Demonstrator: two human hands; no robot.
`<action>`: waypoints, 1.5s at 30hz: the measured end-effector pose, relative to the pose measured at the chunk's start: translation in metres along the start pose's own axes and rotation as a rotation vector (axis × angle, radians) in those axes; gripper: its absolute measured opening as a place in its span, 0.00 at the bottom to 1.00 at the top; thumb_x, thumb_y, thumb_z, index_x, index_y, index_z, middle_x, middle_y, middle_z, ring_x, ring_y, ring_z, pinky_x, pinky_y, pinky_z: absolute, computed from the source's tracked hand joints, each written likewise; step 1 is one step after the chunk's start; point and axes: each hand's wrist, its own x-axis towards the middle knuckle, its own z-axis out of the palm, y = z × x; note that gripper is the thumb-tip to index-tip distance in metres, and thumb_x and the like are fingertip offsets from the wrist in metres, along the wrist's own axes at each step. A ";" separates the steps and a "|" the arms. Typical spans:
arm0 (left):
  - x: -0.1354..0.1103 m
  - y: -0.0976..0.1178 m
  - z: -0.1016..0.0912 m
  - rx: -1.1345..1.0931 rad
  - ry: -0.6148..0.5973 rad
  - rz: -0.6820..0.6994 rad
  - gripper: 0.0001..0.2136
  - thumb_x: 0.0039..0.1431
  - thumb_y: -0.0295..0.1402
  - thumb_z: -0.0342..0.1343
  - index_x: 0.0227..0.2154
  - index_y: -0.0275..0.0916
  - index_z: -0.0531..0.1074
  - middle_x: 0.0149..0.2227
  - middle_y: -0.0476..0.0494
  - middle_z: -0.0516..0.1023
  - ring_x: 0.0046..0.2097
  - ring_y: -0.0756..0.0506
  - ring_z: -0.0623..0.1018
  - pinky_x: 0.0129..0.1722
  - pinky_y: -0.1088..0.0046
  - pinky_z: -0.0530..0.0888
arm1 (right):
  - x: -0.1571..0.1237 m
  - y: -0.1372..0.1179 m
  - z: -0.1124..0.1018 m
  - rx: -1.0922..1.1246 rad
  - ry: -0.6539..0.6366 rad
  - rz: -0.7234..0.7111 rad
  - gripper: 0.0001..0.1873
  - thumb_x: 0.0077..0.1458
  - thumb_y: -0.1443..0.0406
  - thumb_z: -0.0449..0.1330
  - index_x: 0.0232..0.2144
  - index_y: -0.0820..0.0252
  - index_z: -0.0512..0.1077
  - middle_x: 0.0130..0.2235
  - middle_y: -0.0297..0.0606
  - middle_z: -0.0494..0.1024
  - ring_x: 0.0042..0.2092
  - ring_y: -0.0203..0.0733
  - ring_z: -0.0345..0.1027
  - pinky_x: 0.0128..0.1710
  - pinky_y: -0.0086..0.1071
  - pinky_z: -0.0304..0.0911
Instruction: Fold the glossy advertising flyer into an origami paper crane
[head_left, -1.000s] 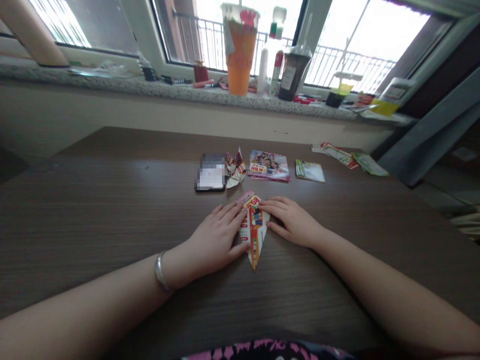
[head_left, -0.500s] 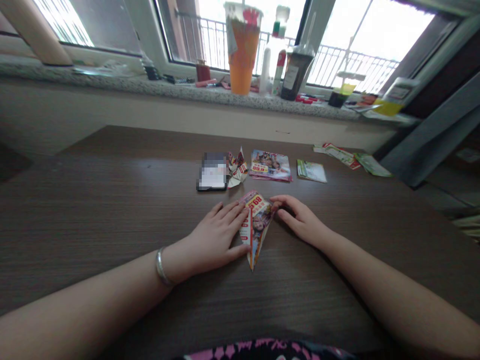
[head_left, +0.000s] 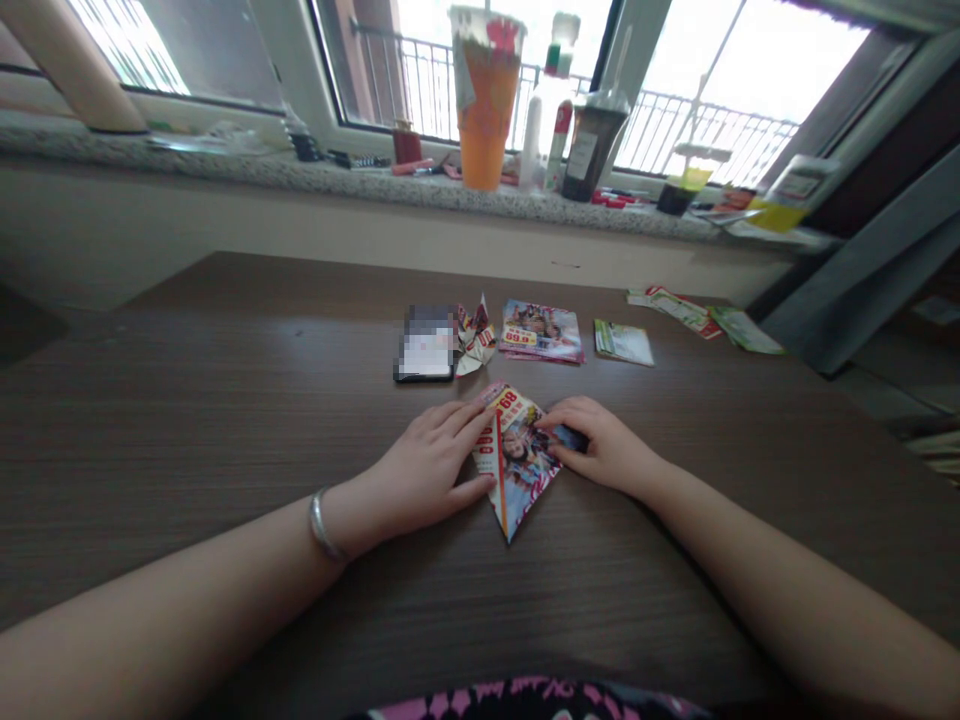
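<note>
A colourful printed flyer (head_left: 516,470), folded into a kite-like shape, lies on the table with its sharp point towards me. Its left side is creased inward, showing a pale strip with an orange edge, while its right side spreads flat. My left hand (head_left: 427,460) rests flat on the left part, fingers stretched out and thumb apart. At the right corner, my right hand (head_left: 600,445) has curled fingers and thumb on the paper's edge; what lies under the fingers is partly hidden.
Behind the flyer on the brown table (head_left: 225,430) lie a phone (head_left: 425,345), a crumpled folded paper piece (head_left: 475,340), a stack of flyers (head_left: 541,330), a small packet (head_left: 624,342) and torn wrappers (head_left: 682,310). Cups and bottles, including an orange drink (head_left: 484,120), line the windowsill (head_left: 337,180).
The flyer's right side has opened outward, so the shape is wider and shows more picture. My right hand has moved a little lower onto it; my left hand has barely shifted.
</note>
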 end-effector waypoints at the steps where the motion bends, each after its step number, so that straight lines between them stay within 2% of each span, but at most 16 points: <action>1: 0.000 -0.001 0.000 -0.020 0.015 0.008 0.33 0.61 0.50 0.48 0.64 0.37 0.51 0.67 0.37 0.54 0.65 0.37 0.58 0.63 0.58 0.56 | 0.000 -0.001 0.000 -0.016 -0.017 -0.028 0.16 0.54 0.67 0.59 0.46 0.56 0.72 0.46 0.41 0.78 0.50 0.44 0.68 0.54 0.44 0.61; 4: 0.000 -0.003 0.000 -0.102 0.058 0.020 0.34 0.60 0.47 0.52 0.65 0.40 0.49 0.66 0.37 0.55 0.64 0.37 0.59 0.62 0.57 0.58 | 0.000 -0.003 -0.001 -0.050 -0.064 -0.057 0.22 0.54 0.68 0.58 0.52 0.57 0.69 0.53 0.41 0.74 0.58 0.46 0.61 0.58 0.47 0.58; 8: 0.002 -0.006 -0.002 -0.253 0.112 0.005 0.34 0.61 0.41 0.53 0.66 0.43 0.44 0.64 0.38 0.59 0.63 0.38 0.62 0.61 0.56 0.61 | -0.002 -0.004 -0.002 -0.117 -0.125 -0.099 0.21 0.56 0.68 0.56 0.53 0.56 0.69 0.56 0.38 0.73 0.61 0.47 0.56 0.59 0.48 0.57; 11: 0.003 -0.009 -0.005 -0.362 0.223 -0.023 0.29 0.62 0.38 0.51 0.63 0.43 0.50 0.60 0.38 0.64 0.60 0.41 0.66 0.59 0.60 0.64 | -0.002 -0.005 -0.003 -0.190 -0.122 -0.122 0.20 0.57 0.67 0.56 0.52 0.54 0.71 0.56 0.36 0.73 0.60 0.47 0.59 0.59 0.48 0.59; 14: 0.003 -0.013 -0.007 -0.419 0.310 -0.052 0.23 0.62 0.36 0.51 0.60 0.41 0.56 0.48 0.42 0.73 0.50 0.44 0.73 0.53 0.62 0.68 | -0.003 -0.007 -0.006 -0.271 -0.104 -0.114 0.18 0.58 0.64 0.56 0.51 0.55 0.72 0.55 0.36 0.73 0.59 0.48 0.61 0.58 0.48 0.60; 17: 0.003 -0.018 -0.011 -0.384 0.339 -0.019 0.19 0.63 0.35 0.51 0.56 0.40 0.61 0.39 0.46 0.76 0.43 0.46 0.75 0.49 0.64 0.70 | -0.003 -0.009 -0.009 -0.334 -0.109 -0.101 0.19 0.60 0.62 0.55 0.52 0.56 0.72 0.56 0.37 0.73 0.59 0.50 0.61 0.57 0.48 0.60; 20: 0.004 -0.022 -0.013 -0.253 0.308 0.049 0.16 0.62 0.33 0.51 0.52 0.40 0.66 0.39 0.46 0.77 0.42 0.45 0.74 0.48 0.63 0.68 | -0.004 -0.010 -0.011 -0.350 -0.124 -0.097 0.20 0.60 0.60 0.55 0.53 0.57 0.71 0.57 0.37 0.72 0.60 0.50 0.60 0.58 0.48 0.59; 25: 0.005 -0.023 -0.014 -0.042 0.180 0.151 0.14 0.63 0.31 0.48 0.50 0.45 0.72 0.48 0.46 0.77 0.48 0.43 0.73 0.49 0.61 0.66 | -0.006 -0.009 -0.013 -0.318 -0.152 -0.099 0.22 0.58 0.60 0.57 0.54 0.54 0.70 0.58 0.36 0.71 0.59 0.49 0.60 0.58 0.47 0.59; 29: 0.003 -0.020 -0.014 0.057 0.120 0.196 0.14 0.65 0.32 0.47 0.49 0.47 0.73 0.50 0.47 0.76 0.50 0.42 0.72 0.51 0.61 0.65 | -0.009 -0.007 -0.020 -0.284 -0.184 -0.114 0.22 0.58 0.59 0.58 0.55 0.51 0.69 0.57 0.36 0.71 0.59 0.47 0.61 0.58 0.45 0.58; 32: 0.002 -0.016 -0.015 0.102 0.097 0.189 0.15 0.64 0.30 0.47 0.50 0.45 0.72 0.51 0.46 0.75 0.50 0.42 0.72 0.52 0.61 0.66 | -0.012 -0.007 -0.025 -0.298 -0.220 -0.138 0.30 0.54 0.51 0.60 0.57 0.54 0.68 0.57 0.41 0.71 0.57 0.50 0.62 0.57 0.46 0.58; 34: 0.001 -0.013 -0.017 0.124 0.077 0.179 0.17 0.61 0.27 0.49 0.51 0.44 0.72 0.51 0.45 0.75 0.50 0.42 0.72 0.52 0.61 0.66 | -0.013 -0.007 -0.028 -0.344 -0.234 -0.156 0.31 0.54 0.48 0.59 0.56 0.56 0.68 0.55 0.43 0.73 0.55 0.50 0.64 0.55 0.46 0.60; 38: -0.002 -0.006 -0.026 0.171 0.028 0.138 0.18 0.58 0.27 0.50 0.50 0.42 0.73 0.47 0.42 0.76 0.47 0.42 0.74 0.50 0.62 0.69 | -0.014 -0.011 -0.031 -0.471 -0.231 -0.166 0.19 0.62 0.57 0.53 0.51 0.55 0.73 0.48 0.43 0.77 0.47 0.47 0.68 0.47 0.42 0.63; 42: -0.005 0.004 -0.035 0.227 -0.030 0.075 0.15 0.57 0.28 0.51 0.45 0.40 0.75 0.42 0.40 0.76 0.43 0.41 0.75 0.47 0.62 0.71 | -0.017 -0.019 -0.033 -0.558 -0.266 -0.127 0.17 0.62 0.61 0.52 0.49 0.57 0.74 0.44 0.44 0.77 0.44 0.46 0.68 0.43 0.38 0.64; 45: -0.008 0.012 -0.041 0.238 -0.057 0.019 0.13 0.59 0.30 0.50 0.44 0.40 0.76 0.41 0.40 0.76 0.42 0.41 0.75 0.45 0.62 0.72 | -0.019 -0.029 -0.036 -0.583 -0.298 -0.047 0.16 0.62 0.61 0.52 0.47 0.57 0.75 0.42 0.43 0.77 0.43 0.44 0.69 0.42 0.36 0.64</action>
